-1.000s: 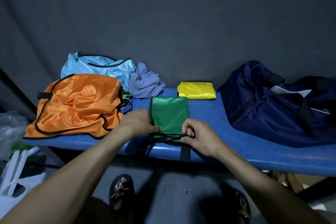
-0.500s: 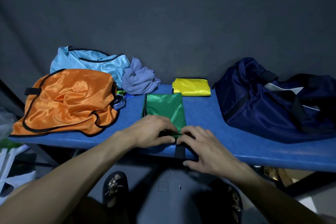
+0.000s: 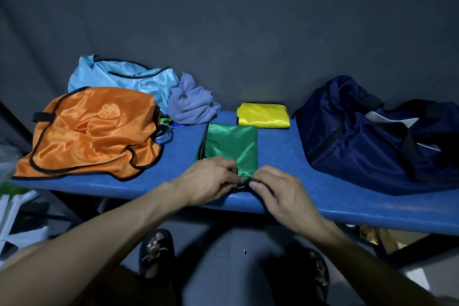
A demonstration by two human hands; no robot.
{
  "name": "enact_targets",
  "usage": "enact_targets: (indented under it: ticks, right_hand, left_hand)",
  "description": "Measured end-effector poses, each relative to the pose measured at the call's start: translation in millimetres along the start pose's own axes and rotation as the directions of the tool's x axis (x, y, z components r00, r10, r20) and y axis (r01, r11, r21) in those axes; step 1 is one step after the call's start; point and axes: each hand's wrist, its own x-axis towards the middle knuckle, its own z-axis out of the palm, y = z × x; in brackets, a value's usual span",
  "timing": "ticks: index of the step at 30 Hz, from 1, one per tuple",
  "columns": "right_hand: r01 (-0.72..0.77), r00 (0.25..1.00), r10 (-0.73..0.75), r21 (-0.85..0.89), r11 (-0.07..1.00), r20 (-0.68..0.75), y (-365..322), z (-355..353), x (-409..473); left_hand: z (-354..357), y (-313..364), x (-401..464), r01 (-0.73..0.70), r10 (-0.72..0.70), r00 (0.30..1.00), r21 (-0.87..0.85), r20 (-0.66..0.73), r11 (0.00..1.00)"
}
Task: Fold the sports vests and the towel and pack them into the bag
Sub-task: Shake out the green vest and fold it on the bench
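Observation:
A green vest (image 3: 232, 145), folded into a narrow strip, lies on the blue bench (image 3: 285, 156) in front of me. My left hand (image 3: 211, 180) and my right hand (image 3: 278, 191) meet at its near end and pinch the black-trimmed edge there. A folded yellow vest (image 3: 263, 115) lies behind it. An orange vest (image 3: 92, 131) is spread unfolded at the left, with a light blue vest (image 3: 124, 77) behind it. A crumpled purple-grey towel (image 3: 191, 104) sits between them and the yellow vest. The navy bag (image 3: 360, 131) rests on the right of the bench.
A grey wall backs the bench. My feet in dark sandals (image 3: 156, 251) stand on the floor below the bench edge. White bags (image 3: 15, 218) lie on the floor at the left, and some boxes (image 3: 382, 238) sit under the bench at the right.
Both hands have closed in together on the near end of the green vest, my right hand sliding left. The camera has shifted slightly.

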Motion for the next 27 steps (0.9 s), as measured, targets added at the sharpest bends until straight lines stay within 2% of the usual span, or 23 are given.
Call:
enact_targets:
  ticks: [3,8,13,16,19,21,25,27]
  right_hand:
    - [-0.148,0.989,0.150,0.077,0.986,-0.015,1.2,-1.8,18.3]
    - [-0.411,0.904,0.397,0.071,0.909,0.157,14.4,6.3,49.6]
    - [-0.526,0.844,0.514,0.051,0.849,0.153,10.2,16.6,57.9]
    - [-0.451,0.879,0.455,-0.062,0.891,0.144,4.8,12.1,61.7]
    - [-0.268,0.943,0.305,-0.233,0.935,0.136,-5.3,11.7,62.3]
    - [-0.166,0.966,0.210,-0.263,0.951,0.152,-6.1,11.5,60.5]
    - [-0.016,0.976,0.083,-0.314,0.949,0.201,-1.9,8.9,53.7]
    - [0.055,0.978,0.021,-0.358,0.932,0.207,-5.0,8.1,49.7]
  left_hand:
    - [-1.7,-1.6,1.3,0.020,-0.018,0.998,-0.020,0.065,1.000]
    - [-3.4,-4.3,5.6,0.032,-0.026,0.989,-0.045,0.142,0.998]
    - [-0.3,-7.8,8.4,0.039,-0.031,0.986,-0.042,0.165,0.998]
    - [0.9,-8.6,9.7,0.047,-0.040,0.984,-0.037,0.173,0.998]
    - [1.3,-8.8,7.7,0.048,-0.039,0.983,-0.044,0.182,0.998]
    - [1.4,-8.8,5.1,0.054,-0.043,0.985,-0.066,0.169,0.996]
    - [-8.3,-9.5,-3.5,0.089,-0.058,0.987,-0.212,0.148,0.973]
    - [-21.1,-16.4,-11.4,0.096,-0.075,0.994,-0.292,0.080,0.952]
